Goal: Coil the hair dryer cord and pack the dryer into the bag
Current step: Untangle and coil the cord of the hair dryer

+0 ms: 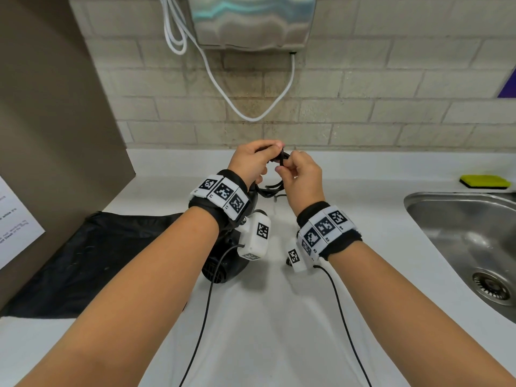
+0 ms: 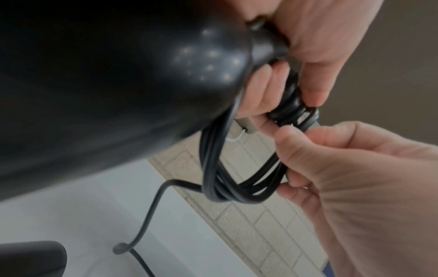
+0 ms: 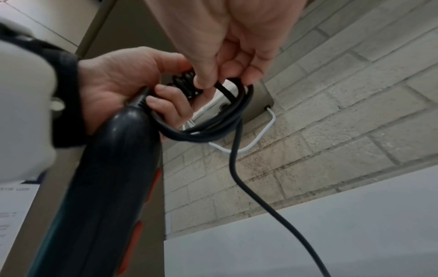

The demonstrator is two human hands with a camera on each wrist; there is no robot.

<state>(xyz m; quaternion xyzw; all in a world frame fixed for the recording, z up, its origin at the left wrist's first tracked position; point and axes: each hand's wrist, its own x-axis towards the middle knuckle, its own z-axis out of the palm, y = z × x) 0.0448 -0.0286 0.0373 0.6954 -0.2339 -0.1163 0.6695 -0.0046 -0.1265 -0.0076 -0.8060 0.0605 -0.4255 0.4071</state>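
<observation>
The black hair dryer (image 1: 223, 263) hangs under my left wrist, nozzle end toward me, above the white counter. My left hand (image 1: 265, 155) grips the dryer's handle end and several loops of its black cord (image 2: 237, 187). The dryer body (image 2: 118, 75) fills the left wrist view. My right hand (image 1: 284, 169) pinches a strand of the cord at the top of the coil, its fingertips (image 3: 225, 78) beside the left hand (image 3: 166, 93). A loose tail of cord (image 3: 260, 202) runs down to the counter. The black bag (image 1: 92, 255) lies flat at the left.
The white counter (image 1: 349, 205) ends at a steel sink (image 1: 460, 233) on the right, with a yellow sponge (image 1: 484, 181) behind it. A metal hand dryer (image 1: 251, 20) with a white cable (image 1: 251, 115) hangs on the brick wall. A brown panel (image 1: 55, 135) stands at the left.
</observation>
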